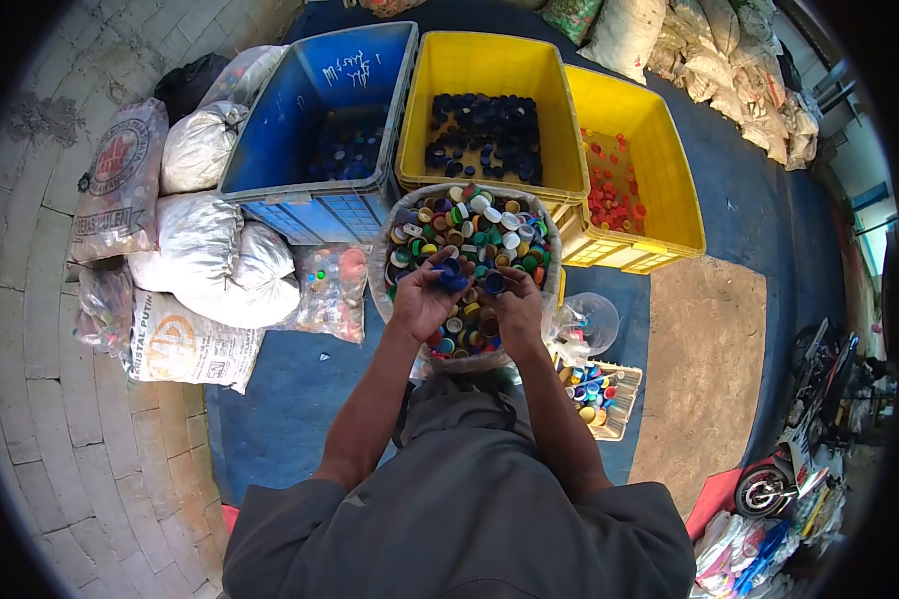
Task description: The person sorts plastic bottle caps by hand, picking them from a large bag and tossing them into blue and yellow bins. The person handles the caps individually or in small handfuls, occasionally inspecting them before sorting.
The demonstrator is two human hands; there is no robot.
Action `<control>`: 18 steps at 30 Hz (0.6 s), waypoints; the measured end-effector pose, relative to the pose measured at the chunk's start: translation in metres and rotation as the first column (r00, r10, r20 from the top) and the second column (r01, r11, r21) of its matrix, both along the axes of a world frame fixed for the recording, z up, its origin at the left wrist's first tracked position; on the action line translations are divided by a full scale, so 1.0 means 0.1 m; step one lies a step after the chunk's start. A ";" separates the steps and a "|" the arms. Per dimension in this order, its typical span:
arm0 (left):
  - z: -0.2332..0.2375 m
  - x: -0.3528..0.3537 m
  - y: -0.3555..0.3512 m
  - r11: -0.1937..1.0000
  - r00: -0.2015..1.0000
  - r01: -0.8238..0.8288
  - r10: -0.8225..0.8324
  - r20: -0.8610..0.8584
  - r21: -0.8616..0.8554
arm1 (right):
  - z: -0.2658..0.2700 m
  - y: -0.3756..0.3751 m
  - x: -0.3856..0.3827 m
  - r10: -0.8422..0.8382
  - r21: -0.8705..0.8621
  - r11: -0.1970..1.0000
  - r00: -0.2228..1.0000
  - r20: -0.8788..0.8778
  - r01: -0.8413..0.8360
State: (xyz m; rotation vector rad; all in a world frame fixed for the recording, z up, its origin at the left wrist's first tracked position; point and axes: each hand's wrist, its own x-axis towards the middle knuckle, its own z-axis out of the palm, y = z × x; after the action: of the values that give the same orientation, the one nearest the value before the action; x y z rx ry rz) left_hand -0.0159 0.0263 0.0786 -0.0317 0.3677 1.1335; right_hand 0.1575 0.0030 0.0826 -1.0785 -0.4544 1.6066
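Observation:
My left hand point(420, 304) is turned palm up with its fingers curled around blue bottle caps point(452, 276). Close beside it, my right hand point(520, 314) pinches a dark blue bottle cap point(494, 284) between thumb and fingers. Both hands are over a round, pale-lined container point(378, 272) in front of my body. Mixed bottle caps point(510, 241) in white, green, yellow, brown and other colours fill it. My hands cover part of the pile, and how many caps lie in my left palm cannot be made out.
Behind the container stand a blue crate point(315, 213) with dark caps, a yellow crate point(577, 120) with dark blue caps and another yellow crate point(687, 200) with red caps. Stuffed sacks point(200, 250) line the left. A small basket point(624, 404) of caps sits right.

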 end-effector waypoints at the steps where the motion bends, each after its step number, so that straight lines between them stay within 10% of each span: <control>1: 0.02 0.02 0.01 1.000 1.000 0.002 -0.002 -0.016 0.000 | 0.04 -0.01 -0.01 -0.005 0.015 1.000 0.999 0.035 0.004; 7: -0.05 0.14 0.03 0.998 0.994 -0.065 0.065 -0.092 0.002 | 0.14 -0.01 -0.12 0.119 0.168 0.960 0.871 0.476 -0.223; 10: -0.05 0.18 0.02 0.997 0.987 -0.083 0.083 -0.136 0.012 | 0.12 0.00 -0.26 -0.125 0.318 0.901 0.524 0.842 -0.296; 18: -0.05 0.14 0.05 0.994 0.992 -0.109 0.111 -0.066 0.024 | 0.02 0.03 -0.28 -0.139 0.325 0.918 0.582 0.801 -0.228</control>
State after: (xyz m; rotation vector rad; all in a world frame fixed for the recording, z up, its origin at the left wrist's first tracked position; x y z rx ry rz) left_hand -0.0015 0.0310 0.0739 0.0046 0.4182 1.2496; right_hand 0.1300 0.0057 0.0847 -1.4498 -1.3858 0.8732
